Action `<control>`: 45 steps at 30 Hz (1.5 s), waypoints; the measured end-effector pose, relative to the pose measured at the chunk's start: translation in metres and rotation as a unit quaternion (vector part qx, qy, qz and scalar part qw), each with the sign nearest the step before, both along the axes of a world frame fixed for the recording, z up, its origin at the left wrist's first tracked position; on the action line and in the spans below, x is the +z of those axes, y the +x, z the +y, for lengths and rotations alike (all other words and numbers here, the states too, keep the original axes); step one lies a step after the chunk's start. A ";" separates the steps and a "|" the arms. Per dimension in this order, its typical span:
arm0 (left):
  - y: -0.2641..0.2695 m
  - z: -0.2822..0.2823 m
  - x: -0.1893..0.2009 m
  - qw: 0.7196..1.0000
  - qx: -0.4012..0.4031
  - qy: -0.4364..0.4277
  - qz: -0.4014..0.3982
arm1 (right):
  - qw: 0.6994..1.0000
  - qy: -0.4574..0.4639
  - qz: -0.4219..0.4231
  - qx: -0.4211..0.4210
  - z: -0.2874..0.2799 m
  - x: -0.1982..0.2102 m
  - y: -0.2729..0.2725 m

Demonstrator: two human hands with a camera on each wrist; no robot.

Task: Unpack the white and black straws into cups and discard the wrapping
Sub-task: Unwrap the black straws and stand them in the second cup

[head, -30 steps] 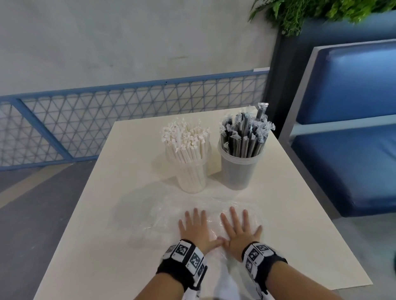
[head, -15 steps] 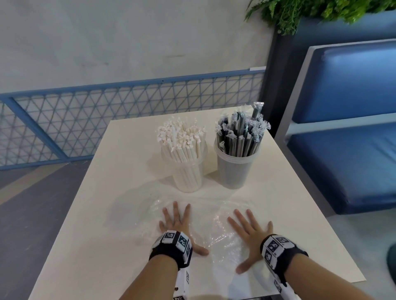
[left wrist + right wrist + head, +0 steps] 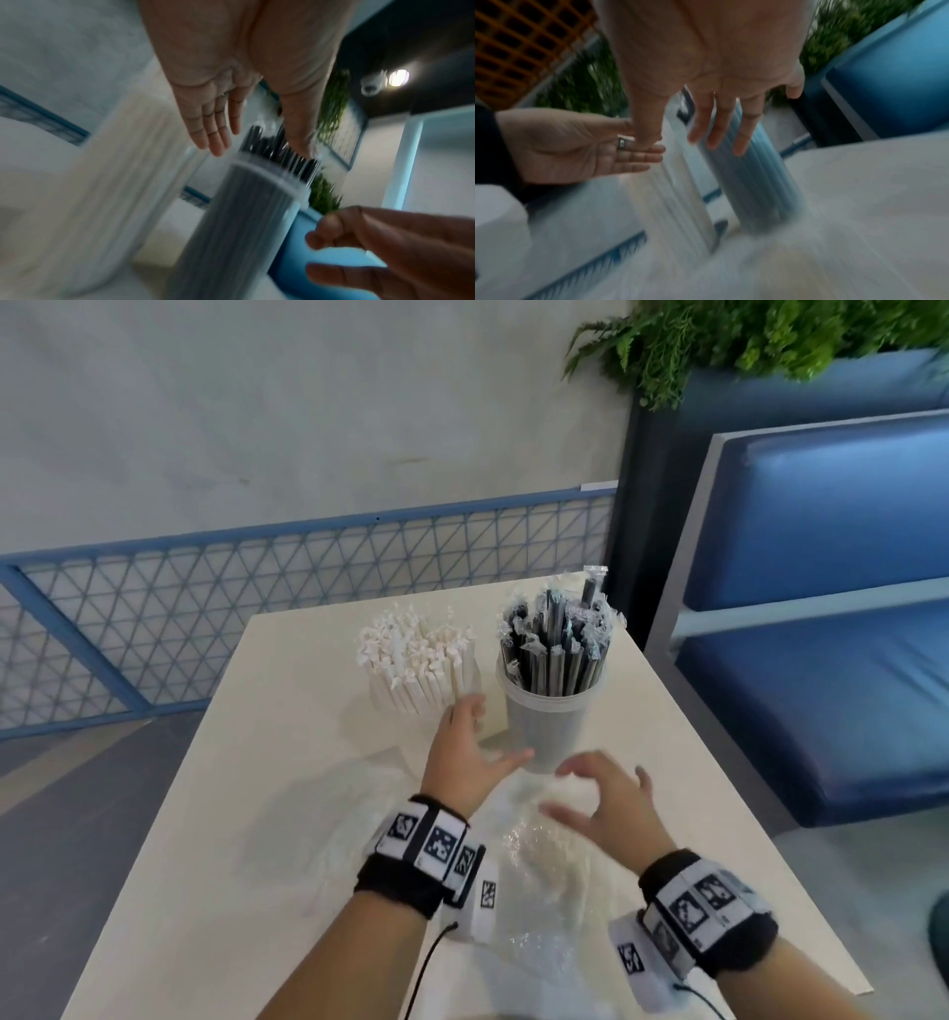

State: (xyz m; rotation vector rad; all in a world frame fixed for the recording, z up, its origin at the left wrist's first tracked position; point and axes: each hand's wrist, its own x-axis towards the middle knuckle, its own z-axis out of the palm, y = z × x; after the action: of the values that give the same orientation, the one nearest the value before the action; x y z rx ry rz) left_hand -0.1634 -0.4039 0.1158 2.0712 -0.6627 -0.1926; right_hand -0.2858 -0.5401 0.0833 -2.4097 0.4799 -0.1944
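From the head view, two cups are standing side by side toward the far edge of the table (image 3: 215, 814): the cup of white straws (image 3: 411, 670) on the left, the cup of black straws (image 3: 552, 711) on the right, a narrow gap showing between them. One sheet of clear wrapping (image 3: 534, 906) is lying flat on the near half, with bare tabletop lying to its left. The left hand (image 3: 462, 752) is hovering with spread fingers in front of that gap, gripping nothing. The right hand (image 3: 606, 798) is floating above the wrapping, fingers loosely curved, empty.

The left wrist view, blurred, is showing the left hand's fingers (image 3: 213, 130) straight and nearing both cups.

The right wrist view, blurred, is showing the right hand's fingers (image 3: 721, 123) splayed before the black straws' cup.
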 end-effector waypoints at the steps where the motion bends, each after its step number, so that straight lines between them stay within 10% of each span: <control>1: 0.006 -0.009 0.011 1.000 -0.011 -0.022 0.002 | 0.995 0.019 -0.090 -0.046 -0.009 0.012 0.007; 5: 0.033 -0.042 0.042 0.997 -0.074 0.011 0.017 | 0.963 0.087 -0.235 -0.101 -0.045 0.054 0.042; 14: 0.082 -0.070 0.037 0.991 -0.092 0.072 0.062 | 0.979 0.185 -0.078 0.018 -0.091 0.066 0.102; 26: 0.087 -0.081 0.039 0.984 -0.088 -0.143 0.064 | 0.943 0.179 -0.278 0.034 -0.085 0.073 0.119; 34: 0.067 -0.074 0.067 0.991 -0.099 -0.046 -0.082 | 0.927 -0.059 -0.360 0.086 -0.080 0.097 0.111; 38: 0.068 -0.072 0.059 0.979 -0.161 0.085 -0.097 | 0.951 -0.260 -0.135 0.098 -0.073 0.083 0.114; 45: 0.058 -0.068 0.036 0.993 -0.112 -0.037 0.025 | 0.957 0.105 -0.268 0.023 -0.085 0.074 0.094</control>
State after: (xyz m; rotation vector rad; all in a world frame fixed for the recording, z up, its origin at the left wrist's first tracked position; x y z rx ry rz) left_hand -0.1054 -0.4717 0.1522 1.9133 -0.8594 -0.3408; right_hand -0.1915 -0.6252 0.1570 -2.0440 0.1814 -0.7155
